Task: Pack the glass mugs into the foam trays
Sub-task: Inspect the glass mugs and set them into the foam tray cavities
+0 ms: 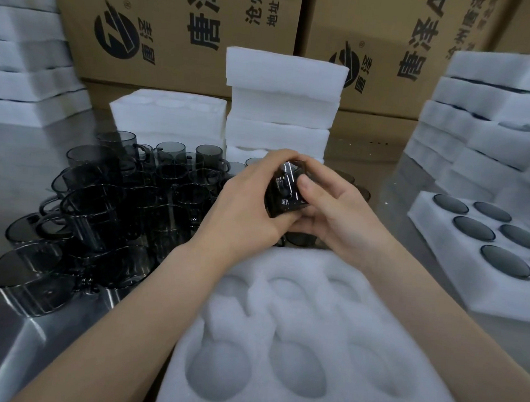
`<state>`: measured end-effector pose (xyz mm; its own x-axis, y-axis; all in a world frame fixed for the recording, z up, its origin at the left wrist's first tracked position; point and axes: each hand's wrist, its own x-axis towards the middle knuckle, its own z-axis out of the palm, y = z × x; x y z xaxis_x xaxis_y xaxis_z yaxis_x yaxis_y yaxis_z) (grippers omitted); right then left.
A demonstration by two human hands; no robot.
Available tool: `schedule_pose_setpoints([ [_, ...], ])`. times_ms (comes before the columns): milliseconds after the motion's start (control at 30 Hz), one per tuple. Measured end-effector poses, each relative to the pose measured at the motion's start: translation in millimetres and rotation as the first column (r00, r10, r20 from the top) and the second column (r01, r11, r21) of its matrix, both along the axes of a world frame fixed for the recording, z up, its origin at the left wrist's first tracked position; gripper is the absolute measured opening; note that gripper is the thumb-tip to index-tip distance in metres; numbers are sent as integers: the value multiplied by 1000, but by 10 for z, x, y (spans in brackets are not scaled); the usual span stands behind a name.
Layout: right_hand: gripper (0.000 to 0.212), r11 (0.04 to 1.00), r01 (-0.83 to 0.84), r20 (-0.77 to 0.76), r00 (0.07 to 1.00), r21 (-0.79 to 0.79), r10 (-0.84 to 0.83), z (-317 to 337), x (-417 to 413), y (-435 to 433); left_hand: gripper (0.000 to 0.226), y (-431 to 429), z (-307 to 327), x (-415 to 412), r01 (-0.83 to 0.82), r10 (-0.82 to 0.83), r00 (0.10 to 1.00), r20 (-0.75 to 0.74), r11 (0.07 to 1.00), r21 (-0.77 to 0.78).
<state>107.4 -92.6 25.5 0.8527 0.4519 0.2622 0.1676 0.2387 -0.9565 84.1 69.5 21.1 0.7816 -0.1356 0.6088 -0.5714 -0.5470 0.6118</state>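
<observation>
Both hands hold one dark smoked-glass mug (285, 191) in the air above the far edge of an empty white foam tray (299, 335). My left hand (251, 200) grips the mug from the left and over its top. My right hand (330, 210) holds it from the right, thumb pressed on its side. The tray in front of me has several round pockets with handle slots, all bare. A crowd of the same glass mugs (103, 210) stands on the steel table to the left, some lying on their sides.
A filled foam tray (433, 240) with dark mug bottoms showing lies at the right. Stacks of foam trays (280, 109) stand behind the hands, at the far left (28, 65) and far right (489, 114). Printed cardboard boxes (174, 33) line the back.
</observation>
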Motion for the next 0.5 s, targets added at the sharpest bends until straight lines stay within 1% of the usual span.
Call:
schedule_pose_setpoints([
  [100, 25, 991, 133, 56, 989, 18, -134, -1, -7, 19, 67, -31, -3, -14, -19, 14, 996, 87, 998, 56],
  [167, 23, 974, 222, 46, 974, 36, -223, 8, -2, 19, 63, -73, -4, -29, -76, 63, 987, 150, 994, 81],
  [233, 29, 962, 268, 4, 963, 49, -268, 9, 10, 12, 58, -105, -6, -37, -88, 67, 980, 185, 990, 110],
  [300, 36, 958, 277, -58, 960, 73, -273, 1, 42, 5, 56, -109, -11, -39, -70, 49, 976, 211, 993, 92],
  [367, 47, 966, 224, -144, 968, 128, -206, 8, 80, -1, 59, -98, -19, -39, -38, 32, 981, 192, 999, 29],
  [433, 61, 983, 63, -199, 980, 170, -28, 22, 102, -2, 65, -82, -30, -35, 0, 6, 993, 122, 999, -48],
  [500, 66, 981, -83, -217, 969, 176, 121, 34, 87, -4, 68, -66, -29, -34, 33, -27, 998, 60, 995, -92],
])
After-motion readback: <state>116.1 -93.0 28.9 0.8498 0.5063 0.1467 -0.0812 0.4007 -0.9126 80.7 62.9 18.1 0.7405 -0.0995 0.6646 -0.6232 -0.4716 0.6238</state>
